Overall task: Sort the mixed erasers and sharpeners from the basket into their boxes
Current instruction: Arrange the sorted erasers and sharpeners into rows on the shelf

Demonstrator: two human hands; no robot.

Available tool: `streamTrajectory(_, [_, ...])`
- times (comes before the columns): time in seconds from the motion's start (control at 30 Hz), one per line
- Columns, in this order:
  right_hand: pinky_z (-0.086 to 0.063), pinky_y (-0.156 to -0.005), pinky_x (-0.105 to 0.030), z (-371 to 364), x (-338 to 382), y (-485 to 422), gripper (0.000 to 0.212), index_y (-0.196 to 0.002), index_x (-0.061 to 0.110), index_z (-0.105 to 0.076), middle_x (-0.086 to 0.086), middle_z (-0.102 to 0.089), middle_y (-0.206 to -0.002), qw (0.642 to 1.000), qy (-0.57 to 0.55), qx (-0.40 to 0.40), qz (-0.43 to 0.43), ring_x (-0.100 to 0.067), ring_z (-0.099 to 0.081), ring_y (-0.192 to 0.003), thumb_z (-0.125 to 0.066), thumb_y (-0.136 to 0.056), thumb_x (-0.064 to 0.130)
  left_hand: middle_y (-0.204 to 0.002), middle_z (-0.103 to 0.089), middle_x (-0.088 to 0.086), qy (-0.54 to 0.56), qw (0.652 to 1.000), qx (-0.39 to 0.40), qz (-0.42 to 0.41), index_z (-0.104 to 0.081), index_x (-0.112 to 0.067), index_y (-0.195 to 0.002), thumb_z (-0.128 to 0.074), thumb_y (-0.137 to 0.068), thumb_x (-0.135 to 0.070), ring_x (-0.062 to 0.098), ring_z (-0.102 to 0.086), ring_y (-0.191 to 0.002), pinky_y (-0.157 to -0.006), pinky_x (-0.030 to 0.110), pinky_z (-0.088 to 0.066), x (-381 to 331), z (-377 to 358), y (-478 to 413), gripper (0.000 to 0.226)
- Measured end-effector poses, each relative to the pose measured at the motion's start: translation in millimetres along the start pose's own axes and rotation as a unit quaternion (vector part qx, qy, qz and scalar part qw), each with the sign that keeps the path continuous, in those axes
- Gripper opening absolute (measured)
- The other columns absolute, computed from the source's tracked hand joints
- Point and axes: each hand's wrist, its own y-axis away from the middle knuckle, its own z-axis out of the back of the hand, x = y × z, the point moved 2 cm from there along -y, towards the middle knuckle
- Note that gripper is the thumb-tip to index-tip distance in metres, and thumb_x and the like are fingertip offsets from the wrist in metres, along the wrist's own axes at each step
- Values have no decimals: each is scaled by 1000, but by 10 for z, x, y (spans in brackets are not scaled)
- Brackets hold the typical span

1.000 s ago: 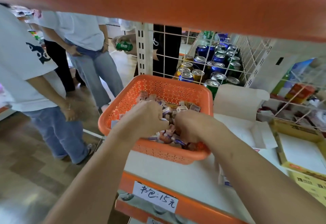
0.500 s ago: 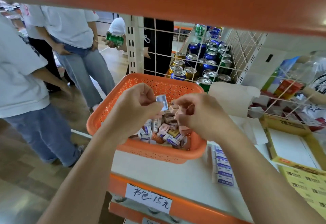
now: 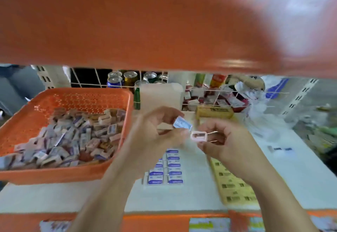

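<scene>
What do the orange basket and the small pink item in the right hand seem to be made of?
The orange basket: likely moulded plastic, matte, with perforated walls. The pink item: probably glossy hard plastic with a darker inset, perhaps metal; blur leaves this open.

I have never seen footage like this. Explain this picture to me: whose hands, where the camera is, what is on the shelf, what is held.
There is no machine: these are a person's two bare hands, filmed by one wide-angle camera worn on the head, looking down. The blurred orange band on top is the shelf above. On the white shelf board stands an orange perforated plastic basket, heaped with small mixed erasers and sharpeners. Right of it, under the hands, lie neat rows of blue-and-white erasers, and a flat yellow cardboard box beside them. The left hand pinches a small blue-and-white wrapped eraser; the right hand pinches a small pink plastic piece, apparently a sharpener.
</scene>
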Motion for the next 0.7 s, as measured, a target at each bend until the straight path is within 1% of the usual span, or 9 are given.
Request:
streamTrajectory(0.1, [-49, -57, -17, 347, -238, 115, 30, -79, 27, -68, 8, -70, -68, 999, -11, -31, -35, -3, -62, -60, -74, -76, -2, -80, -70, 5, 45, 998, 35, 35, -65, -18, -84, -78, -64, -16, 17, -68, -70, -65, 27, -55, 19, -390, -77, 24])
streamTrajectory(0.17, [-47, -55, -16, 581, -424, 192, 26, -79, 24, -70, 8, -66, -66, 998, 7, -37, -54, -2, -59, -58, -75, -75, -1, -71, -67, 4, 23, 997, 59, 40, -66, -20, -79, -84, -62, -14, 11, -61, -61, -59, 25, -49, 40, -670, -127, 25])
streamTrajectory(0.2, [-47, -56, -17, 676, -514, 219, 24, -78, 23, -70, 9, -65, -67, 997, 26, -37, -59, -4, -58, -59, -76, -74, 0, -69, -65, 4, 2, 997, 71, 43, -67, -21, -79, -86, -65, -13, 9, -57, -60, -59, 26, -46, 59, -790, -140, 25])
streamTrajectory(0.3, [-43, -54, -17, 1001, -772, 312, 18, -74, 23, -69, 10, -63, -67, 994, 67, -43, -72, -3, -53, -56, -77, -74, 7, -67, -60, -1, -19, 993, 96, 59, -68, -22, -83, -81, -73, -16, 9, -51, -60, -60, 29, -44, 89, -1213, -188, 17])
streamTrajectory(0.4, [-43, -56, -21, 1266, -1030, 370, 13, -73, 22, -69, 6, -64, -69, 991, 93, -46, -89, -1, -50, -54, -77, -74, 12, -72, -66, -4, -29, 992, 109, 61, -67, -22, -87, -78, -76, -15, 13, -61, -64, -65, 38, -52, 104, -1569, -235, 17])
streamTrajectory(0.47, [-44, -56, -22, 1429, -1210, 401, 17, -70, 27, -68, 8, -64, -68, 988, 110, -46, -102, -1, -50, -54, -77, -74, 14, -75, -69, -5, -57, 992, 100, 60, -66, -27, -85, -77, -76, -16, 16, -67, -71, -67, 39, -55, 124, -1782, -275, 17])
streamTrajectory(0.53, [-42, -55, -16, 1570, -1357, 418, 21, -70, 29, -66, 8, -63, -69, 984, 138, -44, -106, -1, -50, -55, -76, -74, 12, -69, -68, -6, -67, 992, 92, 62, -65, -28, -81, -75, -76, -18, 16, -64, -66, -59, 35, -51, 142, -1957, -306, 15])
streamTrajectory(0.63, [-40, -52, -12, 1791, -1506, 462, 25, -67, 30, -62, 9, -60, -64, 977, 170, -40, -122, 3, -49, -52, -71, -75, 8, -53, -58, -10, -61, 990, 109, 60, -64, -25, -77, -76, -79, -25, 6, -46, -48, -50, 19, -36, 130, -2239, -341, 11])
streamTrajectory(0.7, [-40, -53, -12, 1903, -1584, 476, 27, -62, 32, -59, 9, -59, -60, 974, 189, -39, -123, 2, -49, -51, -71, -74, 10, -48, -54, -16, -68, 989, 117, 63, -64, -18, -75, -73, -82, -24, 1, -38, -41, -44, 15, -30, 127, -2407, -363, 13])
